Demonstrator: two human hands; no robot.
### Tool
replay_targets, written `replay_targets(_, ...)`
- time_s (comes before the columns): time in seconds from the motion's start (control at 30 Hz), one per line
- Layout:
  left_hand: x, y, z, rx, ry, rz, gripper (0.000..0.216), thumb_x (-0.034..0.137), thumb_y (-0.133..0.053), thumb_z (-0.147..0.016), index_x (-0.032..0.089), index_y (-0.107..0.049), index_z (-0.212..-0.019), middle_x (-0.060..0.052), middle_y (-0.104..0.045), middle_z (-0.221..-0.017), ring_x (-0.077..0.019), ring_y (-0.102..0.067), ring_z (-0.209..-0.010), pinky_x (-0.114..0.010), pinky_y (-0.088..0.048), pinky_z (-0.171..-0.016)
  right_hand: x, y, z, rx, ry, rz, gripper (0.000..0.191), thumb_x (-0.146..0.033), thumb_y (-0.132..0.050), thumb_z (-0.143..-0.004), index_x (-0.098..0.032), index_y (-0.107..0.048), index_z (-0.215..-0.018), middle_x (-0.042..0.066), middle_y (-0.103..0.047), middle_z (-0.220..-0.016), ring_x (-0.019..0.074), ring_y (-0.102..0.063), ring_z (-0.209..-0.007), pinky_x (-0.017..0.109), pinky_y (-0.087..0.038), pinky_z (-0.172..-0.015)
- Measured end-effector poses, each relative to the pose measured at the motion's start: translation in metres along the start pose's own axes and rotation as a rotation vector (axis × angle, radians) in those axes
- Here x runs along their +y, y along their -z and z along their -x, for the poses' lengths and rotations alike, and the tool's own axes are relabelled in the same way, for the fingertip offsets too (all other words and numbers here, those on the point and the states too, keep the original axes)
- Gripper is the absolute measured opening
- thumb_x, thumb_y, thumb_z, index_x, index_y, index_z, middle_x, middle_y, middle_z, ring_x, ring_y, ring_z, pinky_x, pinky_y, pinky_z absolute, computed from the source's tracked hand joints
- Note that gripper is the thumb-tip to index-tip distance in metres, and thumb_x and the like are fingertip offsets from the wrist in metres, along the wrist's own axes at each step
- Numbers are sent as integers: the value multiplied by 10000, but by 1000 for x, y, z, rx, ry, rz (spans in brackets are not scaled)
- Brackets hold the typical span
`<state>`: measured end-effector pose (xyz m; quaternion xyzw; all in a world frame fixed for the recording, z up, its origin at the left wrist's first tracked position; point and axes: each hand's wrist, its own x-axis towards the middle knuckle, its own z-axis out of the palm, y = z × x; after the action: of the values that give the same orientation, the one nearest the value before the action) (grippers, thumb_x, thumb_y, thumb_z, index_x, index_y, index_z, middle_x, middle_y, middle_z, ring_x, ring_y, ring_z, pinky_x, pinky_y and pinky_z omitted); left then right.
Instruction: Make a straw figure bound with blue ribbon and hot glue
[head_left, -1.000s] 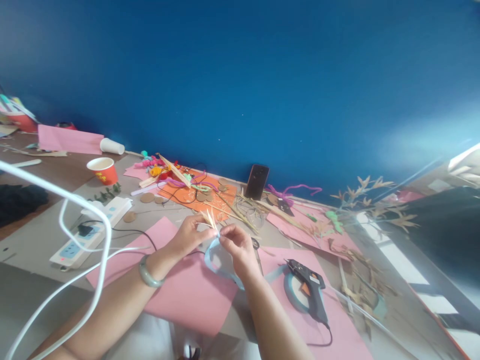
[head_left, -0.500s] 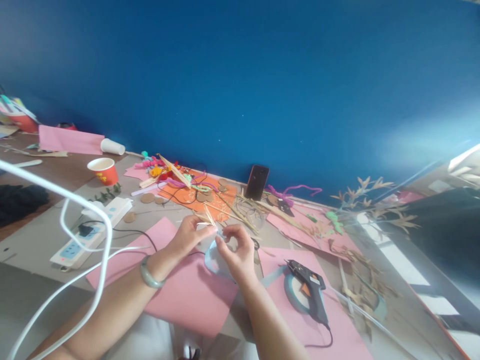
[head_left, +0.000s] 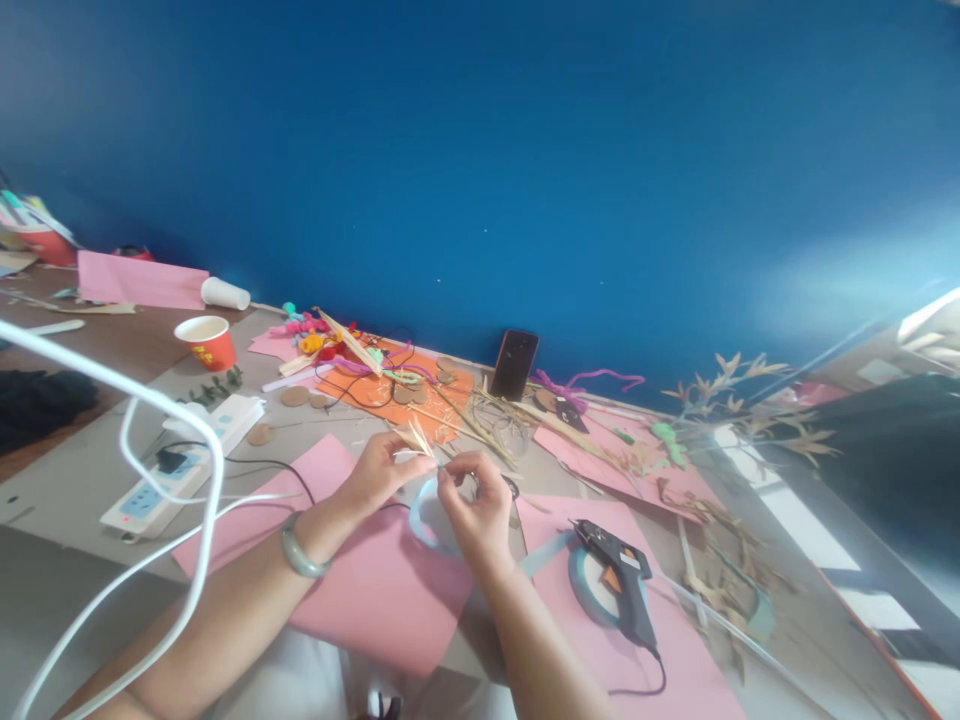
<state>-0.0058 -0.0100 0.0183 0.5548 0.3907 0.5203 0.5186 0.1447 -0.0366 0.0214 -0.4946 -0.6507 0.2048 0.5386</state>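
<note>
Thin pale dried strips (head_left: pixel 420 437), fanned at the top, stand up out of the pinch of my left hand (head_left: pixel 382 470), which wears a bracelet. Close beside it, my right hand (head_left: pixel 475 500) is pinched on a light blue ribbon (head_left: pixel 421 520) where the strips end. The ribbon loops down below my fingers and runs behind my right wrist toward its roll (head_left: pixel 589 588). On top of that roll lies a black glue gun (head_left: pixel 622 575). My fingertips hide the spot where ribbon and strips meet.
Pink paper sheets (head_left: pixel 390 600) lie under my hands. A power strip (head_left: pixel 187 465) and white cable (head_left: pixel 214 480) are at left, near a red paper cup (head_left: pixel 206 343). A phone (head_left: pixel 514 364) leans on the blue wall. Dried plants (head_left: pixel 750 370) stand at right.
My right hand has drawn its fingers together into a closer pinch at the ribbon. The ribbon loop has shifted slightly and opened out. My left hand has stayed nearly in place.
</note>
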Motion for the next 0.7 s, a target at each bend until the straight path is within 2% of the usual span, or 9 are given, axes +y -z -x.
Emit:
replay_targets(0.13, 0, 1, 0, -15, 7, -11, 98, 252, -680, -707, 155, -669, -692, -41, -660, -771, -182, -603, -802, -276, -447, -757, 6, 1, -1, -72, -205, -212, 116, -263, -630, -745, -194, -583, -663, -10, -568, -634, 147, -523, -619, 283, -407, -637)
replay_targets(0.33, 1, 0, 1, -21, -14, -11, 107, 257, -673, -714, 152, -673, -694, -46, -662, -787, -183, -597, -810, -279, -441, -770, 8, 0, -3, -202, -548, -604, 143, -284, -675, -694, -184, -583, -649, -46, -502, -564, 97, -419, -513, 239, -331, -539)
replay_targets(0.57, 1, 2, 0, -64, -33, 31, 76, 223, -657, -712, 150, -672, -694, -39, -640, -781, -179, -589, -798, -294, -433, -787, 7, -1, -5, -281, -744, -900, 49, -201, -662, -658, -183, -638, -696, -36, -540, -545, 104, -459, -547, 236, -351, -583)
replay_targets(0.7, 4, 4, 0, -90, -46, -11, 96, 240, -648, -728, 156, -668, -686, -42, -626, -769, -188, -574, -835, -299, -424, -800, 5, 0, -5, -393, -810, -1009, 48, -215, -650, -680, -172, -639, -663, -5, -591, -583, 103, -464, -528, 245, -351, -567)
